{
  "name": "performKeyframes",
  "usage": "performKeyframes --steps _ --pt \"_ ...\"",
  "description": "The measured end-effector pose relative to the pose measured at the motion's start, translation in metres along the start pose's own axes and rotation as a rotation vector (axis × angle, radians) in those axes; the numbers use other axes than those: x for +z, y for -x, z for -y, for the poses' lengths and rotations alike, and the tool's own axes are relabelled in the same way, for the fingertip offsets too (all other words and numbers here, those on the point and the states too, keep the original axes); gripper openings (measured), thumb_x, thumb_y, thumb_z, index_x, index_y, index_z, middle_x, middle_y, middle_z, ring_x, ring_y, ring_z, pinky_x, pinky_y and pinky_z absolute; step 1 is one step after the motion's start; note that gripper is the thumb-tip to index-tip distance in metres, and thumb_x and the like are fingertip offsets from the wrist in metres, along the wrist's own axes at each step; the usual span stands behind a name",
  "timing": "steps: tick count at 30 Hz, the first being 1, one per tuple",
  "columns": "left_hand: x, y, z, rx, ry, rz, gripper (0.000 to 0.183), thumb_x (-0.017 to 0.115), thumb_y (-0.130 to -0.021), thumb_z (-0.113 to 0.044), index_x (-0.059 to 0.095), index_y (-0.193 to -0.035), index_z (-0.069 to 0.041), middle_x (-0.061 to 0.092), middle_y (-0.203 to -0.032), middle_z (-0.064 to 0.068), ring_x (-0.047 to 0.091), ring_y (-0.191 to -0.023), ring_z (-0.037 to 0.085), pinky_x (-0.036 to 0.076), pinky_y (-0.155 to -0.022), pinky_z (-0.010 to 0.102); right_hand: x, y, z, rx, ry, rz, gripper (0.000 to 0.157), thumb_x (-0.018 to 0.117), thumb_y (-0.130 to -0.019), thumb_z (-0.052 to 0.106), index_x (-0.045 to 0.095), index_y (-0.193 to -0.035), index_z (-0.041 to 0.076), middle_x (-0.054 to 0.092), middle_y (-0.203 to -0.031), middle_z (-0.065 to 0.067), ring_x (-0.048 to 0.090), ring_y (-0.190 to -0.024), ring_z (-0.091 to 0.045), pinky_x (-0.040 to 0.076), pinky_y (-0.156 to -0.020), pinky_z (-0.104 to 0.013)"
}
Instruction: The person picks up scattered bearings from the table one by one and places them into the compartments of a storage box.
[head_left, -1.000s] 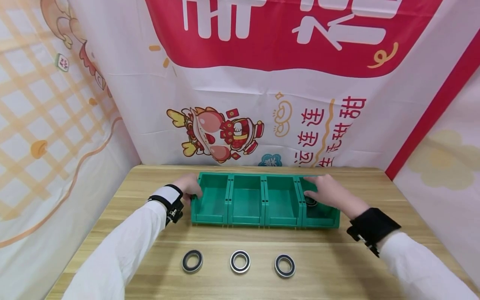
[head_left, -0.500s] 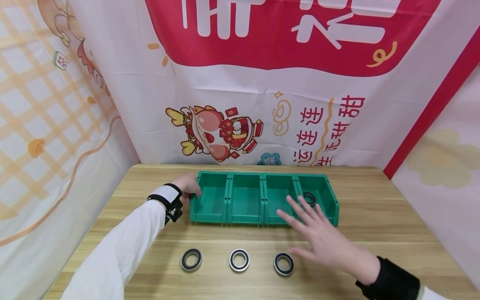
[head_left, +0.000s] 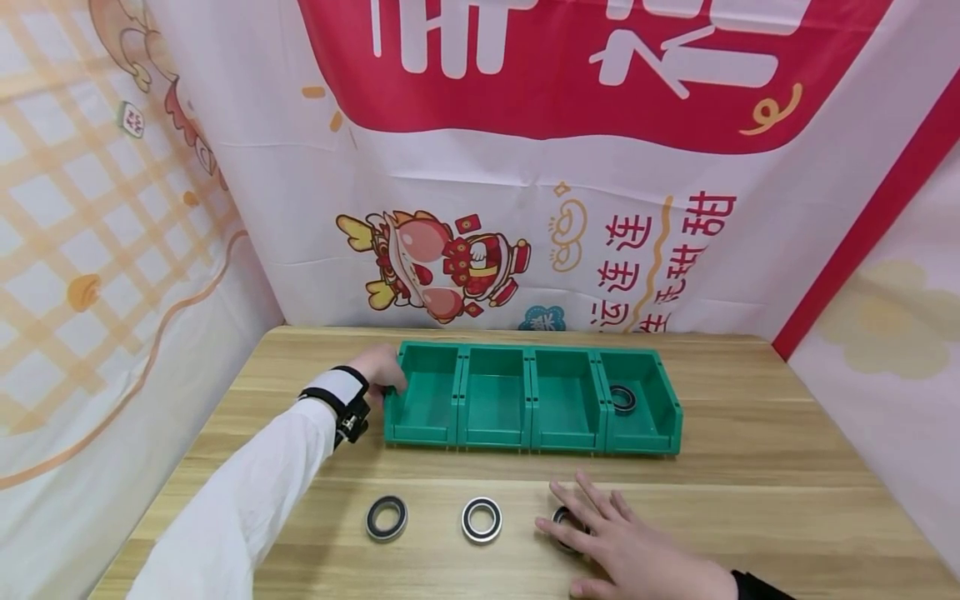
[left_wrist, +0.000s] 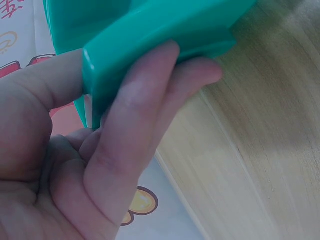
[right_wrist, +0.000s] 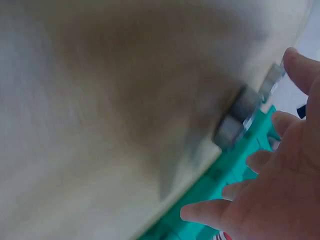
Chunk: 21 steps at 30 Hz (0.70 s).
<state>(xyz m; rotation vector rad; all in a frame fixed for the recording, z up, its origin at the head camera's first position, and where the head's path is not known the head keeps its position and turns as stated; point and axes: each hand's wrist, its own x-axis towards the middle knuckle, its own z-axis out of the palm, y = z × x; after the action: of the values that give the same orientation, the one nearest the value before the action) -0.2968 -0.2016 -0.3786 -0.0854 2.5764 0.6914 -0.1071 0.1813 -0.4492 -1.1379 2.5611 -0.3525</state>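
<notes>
A row of joined green plastic bins point(head_left: 492, 438) stands on the table. My left hand point(head_left: 381, 370) grips the wall of the leftmost bin; the left wrist view shows thumb and fingers on either side of the green wall point(left_wrist: 145, 42). One ball bearing point(head_left: 622, 412) lies inside the rightmost bin. In front of the bins, three more sit in a row: a left bearing point(head_left: 372, 518), a middle bearing point(head_left: 465, 520) and a right bearing point(head_left: 560, 513). My right hand point(head_left: 622, 542), fingers spread, is over the right bearing and partly hides it. Whether it touches is unclear.
The wooden table point(head_left: 757, 500) extends to both sides of the bins. A printed white and red cloth point(head_left: 480, 167) hangs behind its far edge, and more cloth point(head_left: 135, 292) hangs at the left.
My right hand has come out of the rightmost bin, leaving a bearing visible there, and has moved toward me over the right bearing on the table. The left hand keeps its grip.
</notes>
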Motion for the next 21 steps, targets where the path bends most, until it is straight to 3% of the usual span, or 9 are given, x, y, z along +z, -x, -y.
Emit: performKeyframes --steps 4,7,12,17,21 --pt "0.0 0.0 0.0 0.004 0.002 -0.002 0.016 0.063 -0.075 0.002 0.055 -0.089 0.003 0.06 -0.079 0.014 0.064 -0.057 0.022 0.058 -0.061 0.034 0.007 -0.001 -0.001 -0.019 0.02 0.036 0.058 0.034 -0.097 0.056 0.021 -0.15 0.038 0.016 -0.159 -0.001 0.019 -0.142 -0.036 0.04 -0.099 -0.057" --pt "0.0 0.0 0.0 0.005 0.004 -0.003 0.015 0.063 -0.076 0.002 0.056 -0.089 0.003 0.06 -0.079 0.015 0.062 -0.054 0.02 0.058 -0.06 0.033 0.007 -0.003 0.0 -0.013 -0.001 0.056 0.064 0.037 -0.093 0.061 0.023 -0.15 0.036 0.018 -0.158 -0.001 0.023 -0.141 -0.034 0.047 -0.095 -0.049" --pt "0.001 0.001 0.0 0.006 -0.002 0.0 0.014 0.063 -0.077 0.001 0.057 -0.089 0.004 0.061 -0.079 0.015 0.066 -0.06 0.024 0.058 -0.063 0.036 0.006 -0.007 0.005 -0.002 -0.024 0.039 0.083 0.044 -0.079 0.076 0.033 -0.148 0.031 0.029 -0.154 -0.005 0.03 -0.137 -0.039 0.05 -0.09 -0.049" --pt "0.0 0.001 -0.001 0.008 -0.002 -0.005 0.014 0.063 -0.077 0.001 0.057 -0.089 0.004 0.061 -0.077 0.015 0.068 -0.063 0.028 0.059 -0.064 0.037 0.004 -0.012 0.008 -0.047 0.014 -0.042 0.079 0.045 -0.081 0.072 0.048 -0.14 0.021 0.045 -0.143 -0.012 0.043 -0.127 -0.043 0.053 -0.086 -0.046" --pt "0.0 0.001 -0.002 0.009 -0.002 -0.009 0.016 0.063 -0.077 0.002 0.056 -0.091 0.005 0.061 -0.079 0.015 0.068 -0.066 0.03 0.059 -0.064 0.038 0.002 -0.016 0.011 -0.029 -0.008 -0.026 0.072 0.048 -0.082 0.068 0.054 -0.135 0.02 0.051 -0.138 -0.012 0.047 -0.124 -0.042 0.053 -0.085 -0.045"
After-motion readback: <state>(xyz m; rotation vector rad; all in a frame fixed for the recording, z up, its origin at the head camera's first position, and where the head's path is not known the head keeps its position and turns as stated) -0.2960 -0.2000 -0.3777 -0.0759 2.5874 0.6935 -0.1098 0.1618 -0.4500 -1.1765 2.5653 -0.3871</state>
